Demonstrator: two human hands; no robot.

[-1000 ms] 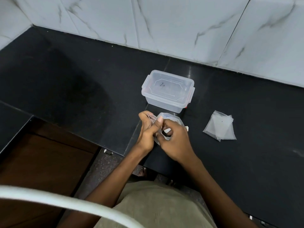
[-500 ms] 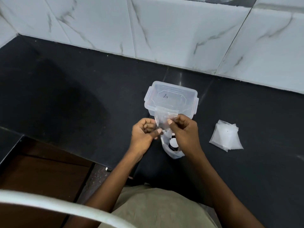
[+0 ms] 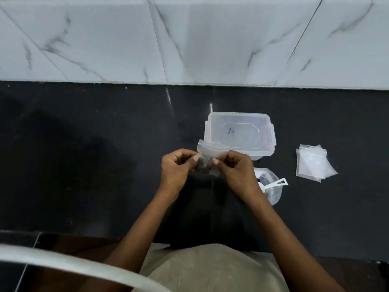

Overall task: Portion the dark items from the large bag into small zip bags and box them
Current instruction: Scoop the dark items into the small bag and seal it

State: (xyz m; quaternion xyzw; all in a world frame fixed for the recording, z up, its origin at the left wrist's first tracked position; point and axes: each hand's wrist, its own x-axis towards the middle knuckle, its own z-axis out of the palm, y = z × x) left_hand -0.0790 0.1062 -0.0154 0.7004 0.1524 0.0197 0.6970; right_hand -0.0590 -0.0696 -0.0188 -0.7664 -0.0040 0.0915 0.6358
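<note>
My left hand (image 3: 177,168) and my right hand (image 3: 235,169) together pinch a small clear zip bag (image 3: 211,153), held upright above the black counter (image 3: 105,154). Something dark shows low inside it between my thumbs. Just behind the bag stands a clear plastic box (image 3: 240,133) with its lid on. To the right of my right wrist lies the large clear bag (image 3: 270,186) with dark items and a white scoop (image 3: 275,184) sticking out of it.
A loose pile of empty small zip bags (image 3: 313,163) lies at the right on the counter. A white marble-tiled wall (image 3: 189,39) closes off the back. A pale curved bar (image 3: 63,264) crosses the lower left, over a brown floor.
Both hands lifted the small zip bag off the large bag and now hold it in front of the box. The large bag lies uncovered at the right. The camera tilted up toward the wall.
</note>
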